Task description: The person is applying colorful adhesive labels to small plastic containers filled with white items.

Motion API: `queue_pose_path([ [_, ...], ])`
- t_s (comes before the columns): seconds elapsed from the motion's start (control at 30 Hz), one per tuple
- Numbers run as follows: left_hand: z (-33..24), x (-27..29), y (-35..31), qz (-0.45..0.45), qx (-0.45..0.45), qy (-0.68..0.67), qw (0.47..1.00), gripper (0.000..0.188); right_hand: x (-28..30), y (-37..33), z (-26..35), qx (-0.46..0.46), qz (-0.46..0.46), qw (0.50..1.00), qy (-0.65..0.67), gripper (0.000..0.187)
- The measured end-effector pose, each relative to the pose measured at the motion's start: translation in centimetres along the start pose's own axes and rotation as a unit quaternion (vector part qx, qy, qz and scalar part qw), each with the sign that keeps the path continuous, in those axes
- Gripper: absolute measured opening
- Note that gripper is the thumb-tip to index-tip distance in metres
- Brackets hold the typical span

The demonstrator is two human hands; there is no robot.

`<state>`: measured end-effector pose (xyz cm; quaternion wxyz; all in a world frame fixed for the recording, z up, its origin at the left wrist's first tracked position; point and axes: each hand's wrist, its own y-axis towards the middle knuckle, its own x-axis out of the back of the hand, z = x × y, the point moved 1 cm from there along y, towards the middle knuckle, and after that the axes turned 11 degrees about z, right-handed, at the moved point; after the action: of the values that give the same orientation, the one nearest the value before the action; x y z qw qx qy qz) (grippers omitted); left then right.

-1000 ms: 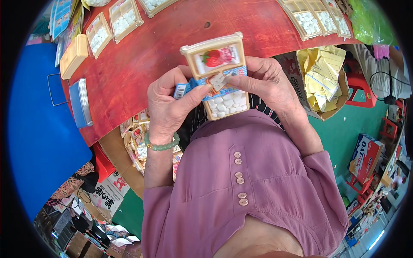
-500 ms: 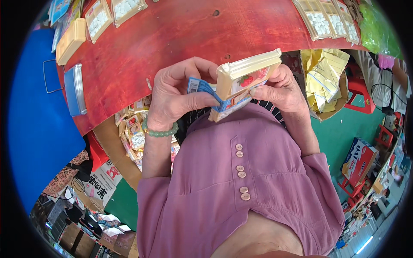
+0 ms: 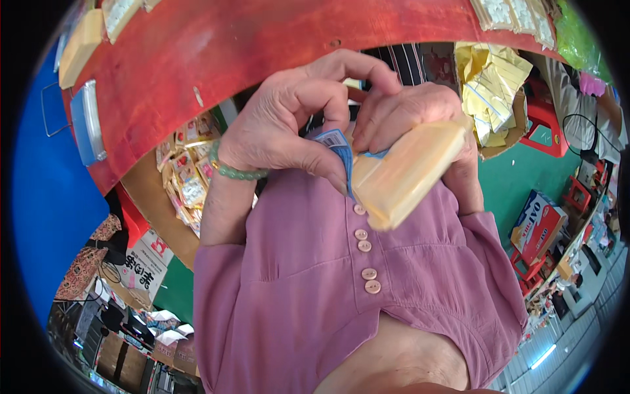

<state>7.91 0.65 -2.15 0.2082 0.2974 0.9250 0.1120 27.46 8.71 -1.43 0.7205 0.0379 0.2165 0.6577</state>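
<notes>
My right hand (image 3: 415, 113) is closed on a shallow, pale-yellow plastic pack (image 3: 412, 176), tilted in front of the purple blouse with its plain side uppermost. A folded blue printed card strip (image 3: 340, 154) lies against the pack's left end. My left hand (image 3: 289, 118), with a green bead bracelet at the wrist, pinches that strip between thumb and fingers. The left index finger arches over toward the right hand's knuckles. Beneath the right fingers a bit of blue shows; the pack's printed side is hidden.
The red table (image 3: 262, 39) spans the far side, with trays of white pieces (image 3: 518, 14) at the far right and a blue-faced pack (image 3: 88, 123) at its left edge. A cardboard box (image 3: 147, 197) of packs stands left; crumpled yellow paper (image 3: 492, 92) fills another at right.
The pack has been turned over, from its printed window side to its plain side, and tipped down toward my body. My right hand has rolled over on top of it.
</notes>
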Motion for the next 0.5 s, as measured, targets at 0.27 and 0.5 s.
queue_pose_path([
  [0.27,1.0,0.0,0.1,0.087,0.026,0.032,0.995,0.033,-0.9,-0.8,0.4,0.012,0.054,0.984,-0.169,0.020],
  [0.5,2.3,-1.4,-0.8,0.054,0.039,-0.005,0.998,0.027,-1.7,-1.3,-0.8,0.002,0.067,0.984,-0.164,0.017],
])
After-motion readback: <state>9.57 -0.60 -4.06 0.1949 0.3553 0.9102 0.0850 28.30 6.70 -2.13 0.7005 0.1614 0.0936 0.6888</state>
